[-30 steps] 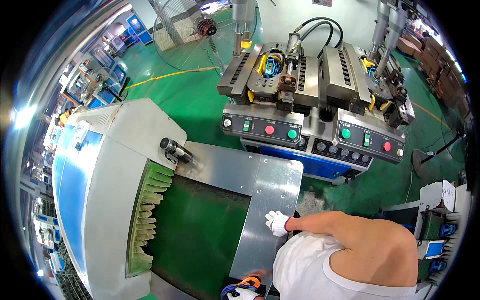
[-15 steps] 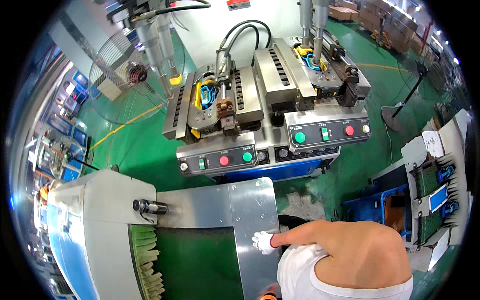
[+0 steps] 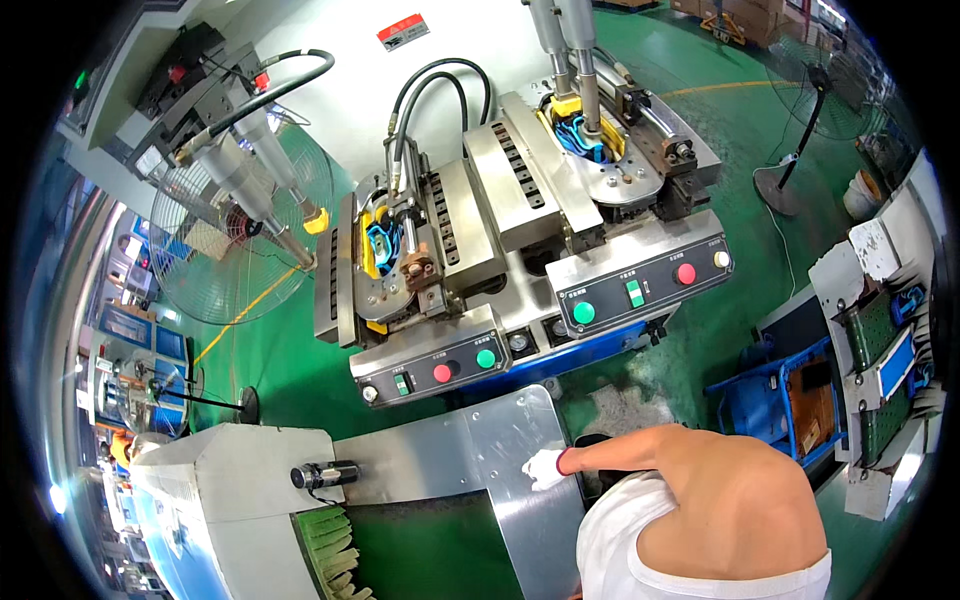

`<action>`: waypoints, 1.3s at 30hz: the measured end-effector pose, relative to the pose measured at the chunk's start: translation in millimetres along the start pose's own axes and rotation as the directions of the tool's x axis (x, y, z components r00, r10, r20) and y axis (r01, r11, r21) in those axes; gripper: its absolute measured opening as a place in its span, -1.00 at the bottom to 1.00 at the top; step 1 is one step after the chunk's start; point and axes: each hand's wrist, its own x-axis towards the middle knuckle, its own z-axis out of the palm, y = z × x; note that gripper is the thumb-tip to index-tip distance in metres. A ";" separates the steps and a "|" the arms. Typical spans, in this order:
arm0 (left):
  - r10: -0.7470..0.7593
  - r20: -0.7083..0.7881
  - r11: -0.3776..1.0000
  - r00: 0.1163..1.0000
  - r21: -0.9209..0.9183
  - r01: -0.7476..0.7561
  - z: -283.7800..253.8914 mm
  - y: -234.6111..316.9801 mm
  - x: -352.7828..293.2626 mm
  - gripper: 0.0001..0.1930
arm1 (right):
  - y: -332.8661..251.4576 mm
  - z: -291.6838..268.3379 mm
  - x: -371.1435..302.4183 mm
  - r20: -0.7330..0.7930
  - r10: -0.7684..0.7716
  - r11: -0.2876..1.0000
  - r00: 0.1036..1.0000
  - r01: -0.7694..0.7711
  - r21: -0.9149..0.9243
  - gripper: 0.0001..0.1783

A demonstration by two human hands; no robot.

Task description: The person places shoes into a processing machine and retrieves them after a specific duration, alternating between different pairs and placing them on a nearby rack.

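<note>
My right hand (image 3: 545,469), in a white glove with a dark red cuff, is over the bare metal surround (image 3: 505,435) of a conveyor-like bench, close to its right edge. Its fingers look partly spread and nothing shows in them; whether they touch the metal is hard to tell. My bare right arm reaches leftward to it from the shoulder at lower right. My left hand is out of the picture. Inside the metal surround lies a green belt (image 3: 430,548). A dark cylindrical bottle (image 3: 325,474) rests on its side at the surround's left end.
Ahead stands a two-station press (image 3: 515,235), blue strap-like parts (image 3: 382,245) in its stations. Its control panels (image 3: 640,278) carry green and red buttons. Green bristles (image 3: 330,550) line the belt's left opening. A blue cart (image 3: 775,400) stands right, floor fans (image 3: 820,110) at both sides.
The view has shifted, so the press and bench sit lower and the press further left. My right hand stays over the metal surround, its fingers seeming slightly more drawn in.
</note>
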 end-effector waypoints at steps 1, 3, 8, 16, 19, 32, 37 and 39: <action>-0.005 0.028 0.999 1.000 -0.033 0.006 0.1 9.9 -0.3 -0.81 | 3.4 -8.2 -4.5 0.044 0.047 0.999 0.998 -0.047 -0.003 -0.49; -0.024 0.070 0.995 0.997 -0.096 0.031 -0.2 32.0 0.4 -0.81 | 8.0 -21.2 -9.0 0.043 0.089 0.996 0.995 -0.089 0.001 -0.48; -0.287 0.262 0.813 0.921 -0.441 0.379 -2.8 20.9 -27.1 -0.78 | 8.6 -18.3 0.8 0.177 0.003 0.999 0.984 0.004 -0.036 -0.37; -0.775 0.352 0.183 0.526 -0.671 0.718 -94.0 23.2 -60.2 -0.36 | -7.7 -36.2 -39.0 0.343 0.033 0.997 0.939 -0.054 0.051 -0.37; -0.840 0.230 0.241 0.491 -0.653 0.718 -53.8 -28.7 -120.6 -0.22 | -22.3 -7.6 -43.9 0.520 -0.110 0.993 0.847 0.113 0.026 -0.37; -0.921 -0.058 0.300 0.384 -0.736 0.607 -158.5 -198.6 -270.7 -0.33 | -73.4 43.5 59.9 0.516 -0.191 0.792 0.835 0.441 -0.422 -0.41; -0.864 -0.499 0.429 0.068 -0.658 0.619 -300.3 -377.2 -383.1 -0.51 | -68.4 85.8 51.7 0.620 0.047 0.797 0.783 0.345 -0.496 -0.24; -0.818 -0.571 0.434 0.074 -0.526 0.731 -350.6 -449.6 -407.6 -0.51 | -80.8 92.5 40.2 0.640 0.004 0.767 0.768 0.408 -0.495 -0.20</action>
